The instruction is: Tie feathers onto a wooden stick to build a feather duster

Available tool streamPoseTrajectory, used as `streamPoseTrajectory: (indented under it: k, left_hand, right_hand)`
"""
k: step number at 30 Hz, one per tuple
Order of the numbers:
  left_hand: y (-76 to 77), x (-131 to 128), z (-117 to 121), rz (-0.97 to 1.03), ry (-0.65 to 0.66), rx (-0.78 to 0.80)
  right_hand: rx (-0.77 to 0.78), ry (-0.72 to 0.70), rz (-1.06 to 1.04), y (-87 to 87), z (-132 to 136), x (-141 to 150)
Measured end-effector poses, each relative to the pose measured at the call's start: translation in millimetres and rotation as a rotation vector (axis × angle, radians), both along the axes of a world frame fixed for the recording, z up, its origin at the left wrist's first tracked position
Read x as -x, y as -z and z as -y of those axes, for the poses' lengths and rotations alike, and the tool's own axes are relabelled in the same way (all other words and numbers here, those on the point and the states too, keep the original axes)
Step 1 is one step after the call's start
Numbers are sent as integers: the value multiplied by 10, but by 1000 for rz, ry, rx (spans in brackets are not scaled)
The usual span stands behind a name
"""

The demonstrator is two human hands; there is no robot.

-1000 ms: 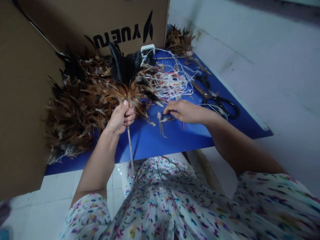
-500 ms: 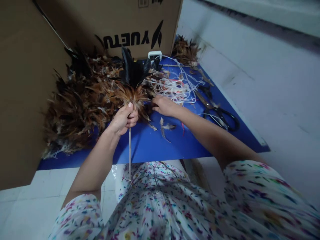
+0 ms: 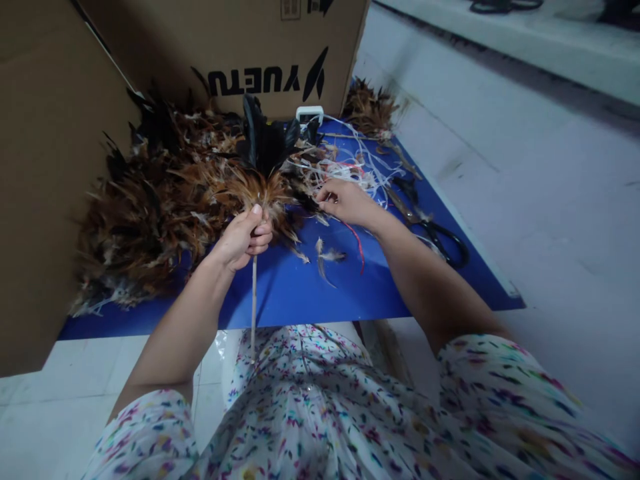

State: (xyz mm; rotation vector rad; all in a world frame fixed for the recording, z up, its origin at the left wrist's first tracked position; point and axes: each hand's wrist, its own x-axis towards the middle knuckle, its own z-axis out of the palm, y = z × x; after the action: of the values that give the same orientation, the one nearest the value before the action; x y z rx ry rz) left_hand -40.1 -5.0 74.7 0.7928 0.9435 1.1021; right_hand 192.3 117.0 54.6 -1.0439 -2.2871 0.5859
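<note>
My left hand (image 3: 245, 239) is closed around a thin stick (image 3: 254, 300) just below a tuft of feathers bound about its top. Brown feathers (image 3: 263, 190) flare above the fist, and tall black feathers (image 3: 263, 140) rise over them. The stick's lower end hangs past the table's front edge. To the right, my right hand (image 3: 347, 200) pinches a dark feather (image 3: 307, 201) between thumb and fingers, low over the table beside the tuft. Behind that hand lies a tangle of white plastic strips (image 3: 345, 172), and a red strip (image 3: 359, 247) trails below it.
A large heap of brown feathers (image 3: 150, 213) covers the blue table's (image 3: 310, 300) left side. Black-handled scissors (image 3: 440, 240) lie at the right. Cardboard (image 3: 270, 47) stands behind and at left; a wall (image 3: 550, 200) borders the right. More feathers (image 3: 370, 110) sit in the far corner.
My right hand has moved slightly right, away from the tuft, its fingers now pinched on a dark feather. My left hand keeps its hold on the stick. The view has shifted a little.
</note>
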Motion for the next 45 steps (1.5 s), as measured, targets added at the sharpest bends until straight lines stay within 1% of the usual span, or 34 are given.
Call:
streamPoseTrajectory:
  k: [2, 6, 8, 10, 13, 15, 19, 22, 24, 26, 28, 30, 34, 36, 40, 43, 45]
  left_hand:
    - [-4, 2, 1, -7, -1, 2]
    - [2, 1, 3, -8, 9, -10]
    - [15, 3, 1, -6, 22, -11]
    - [28, 7, -3, -5, 33, -10]
    - [42, 14, -7, -10, 36, -10]
    - [44, 16, -7, -18, 34, -4]
    - [42, 14, -1, -28, 30, 1]
    - [37, 11, 0, -29, 22, -7]
    - [31, 11, 0, -25, 14, -11]
    - [25, 9, -1, -14, 7, -10]
    - [20, 4, -1, -5, 1, 0]
    - [18, -1, -1, -2, -1, 10]
    - [32, 1, -2, 17, 15, 13]
    - [44, 9, -4, 29, 21, 8]
    - [58, 24, -11, 33, 16, -9]
    - [59, 28, -17, 30, 18, -7]
    - [59, 25, -20, 28, 21, -5]
  right_hand:
    - [-79, 50, 83, -34, -5, -55]
    - [-152, 278, 159, -67, -113, -256]
    - [-181, 380, 165, -29, -188, -354]
    - [-205, 437, 166, 38, -256, -418]
    - [-218, 435, 166, 116, -340, -427]
    - [-232, 425, 170, 117, -401, -375]
    - [-238, 444, 218, 24, -586, -164]
    - [-145, 469, 329, -37, -766, 0]
    - [-87, 478, 379, -68, -874, 54]
    - [-80, 488, 301, -114, -956, 43]
    - [-93, 496, 171, -195, -999, -23]
    - [-67, 471, -11, -316, -997, -120]
    - [110, 311, -461, -626, -851, -304]
    - [180, 238, -590, -786, -721, -376]
    - [241, 171, -691, -1087, -417, -506]
    - [206, 129, -724, -1276, -196, -590]
    - [177, 120, -729, -1356, -61, -612]
